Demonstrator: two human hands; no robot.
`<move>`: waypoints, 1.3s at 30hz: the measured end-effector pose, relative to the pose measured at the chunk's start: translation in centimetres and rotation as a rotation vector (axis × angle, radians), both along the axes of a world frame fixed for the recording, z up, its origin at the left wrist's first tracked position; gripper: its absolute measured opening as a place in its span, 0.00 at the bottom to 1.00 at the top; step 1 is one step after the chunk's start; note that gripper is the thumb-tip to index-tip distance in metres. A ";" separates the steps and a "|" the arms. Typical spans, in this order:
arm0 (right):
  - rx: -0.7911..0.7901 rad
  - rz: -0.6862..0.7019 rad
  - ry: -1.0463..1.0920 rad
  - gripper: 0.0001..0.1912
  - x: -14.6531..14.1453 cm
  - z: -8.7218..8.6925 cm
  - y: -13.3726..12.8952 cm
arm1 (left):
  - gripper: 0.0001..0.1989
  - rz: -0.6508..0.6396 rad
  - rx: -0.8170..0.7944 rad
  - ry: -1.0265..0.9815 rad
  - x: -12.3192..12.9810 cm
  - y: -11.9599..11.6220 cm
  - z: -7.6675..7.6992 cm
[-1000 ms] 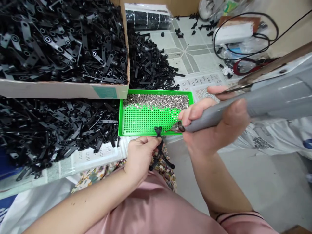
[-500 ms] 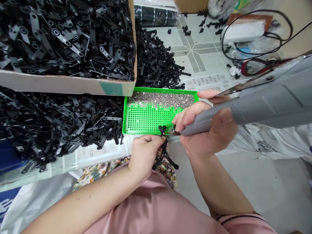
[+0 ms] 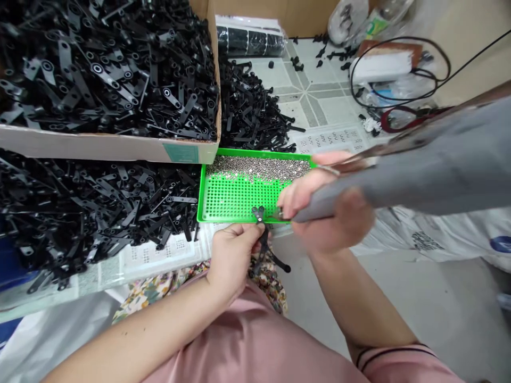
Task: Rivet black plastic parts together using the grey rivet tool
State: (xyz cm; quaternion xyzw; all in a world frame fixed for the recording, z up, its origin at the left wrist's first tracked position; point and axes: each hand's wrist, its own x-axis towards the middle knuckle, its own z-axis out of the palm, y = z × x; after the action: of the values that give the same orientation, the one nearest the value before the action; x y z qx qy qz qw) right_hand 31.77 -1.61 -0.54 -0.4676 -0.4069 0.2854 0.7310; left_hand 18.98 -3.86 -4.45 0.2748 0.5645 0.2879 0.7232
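Observation:
My left hand (image 3: 235, 247) pinches a black branched plastic part (image 3: 261, 234) at the near edge of the green tray (image 3: 202, 194). A small shiny spot shows on that part, just above my thumb; it looks like a screw head. My right hand (image 3: 339, 213) is wrapped round a thick grey electric screwdriver (image 3: 403, 183), blurred by motion. Its tip (image 3: 280, 213) points left and lies a little to the right of the part, apart from it. A rusty metal strip runs along the tool's far side. Small silver screws (image 3: 259, 167) cover the far half of the tray.
A cardboard box (image 3: 131, 149) heaped with black plastic parts (image 3: 120, 69) stands at left. More loose black parts (image 3: 99, 205) lie before and beside it. Behind are a wrapped roll (image 3: 251, 41), a black cable (image 3: 353, 80) and red-handled scissors (image 3: 393, 119).
The screwdriver tip has drawn away from the black part, leaving a gap and a bright spot on the part. The whole view has shifted slightly.

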 end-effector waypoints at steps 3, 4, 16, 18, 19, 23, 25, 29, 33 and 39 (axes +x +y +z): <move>0.188 -0.185 0.056 0.13 2.2 0.0 1.3 | 0.11 0.042 -0.050 -0.034 0.1 -0.1 0.0; 0.195 -0.240 0.036 0.12 2.8 -0.2 1.8 | 0.12 0.039 -0.065 -0.030 0.2 -0.2 0.0; 0.089 -0.148 -0.007 0.10 4.0 -3.8 3.3 | 0.15 -0.012 -0.041 -0.025 0.5 -0.4 0.1; 0.109 -0.146 0.002 0.10 3.9 -3.8 3.3 | 0.14 -0.003 -0.045 -0.026 0.6 -0.4 0.1; 0.120 -0.150 0.003 0.10 3.9 -3.8 3.3 | 0.14 0.001 -0.047 -0.028 0.6 -0.4 0.2; 0.128 -0.181 -0.005 0.10 3.9 -4.0 3.3 | 0.15 0.020 -0.063 -0.031 0.7 -0.2 0.3; 0.118 -0.172 -0.024 0.11 3.8 -4.1 3.2 | 0.15 0.023 -0.072 -0.031 0.7 -0.2 0.4; 0.114 -0.159 -0.062 0.14 3.7 -3.8 2.9 | 0.15 0.031 -0.080 -0.012 0.9 -0.2 0.3; 0.133 -0.193 0.012 0.13 3.4 -2.1 2.3 | 0.15 0.039 -0.081 0.011 0.9 -0.3 0.1; 0.044 -0.003 0.142 0.14 1.2 0.5 0.5 | 0.15 0.013 -0.056 -0.002 1.0 -0.3 0.0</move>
State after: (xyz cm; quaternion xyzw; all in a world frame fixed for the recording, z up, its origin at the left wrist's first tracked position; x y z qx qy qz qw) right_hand 32.95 -1.11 -0.02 -0.4304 -0.3598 0.3078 0.7685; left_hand 20.01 -4.14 -4.46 0.2505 0.5733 0.2770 0.7293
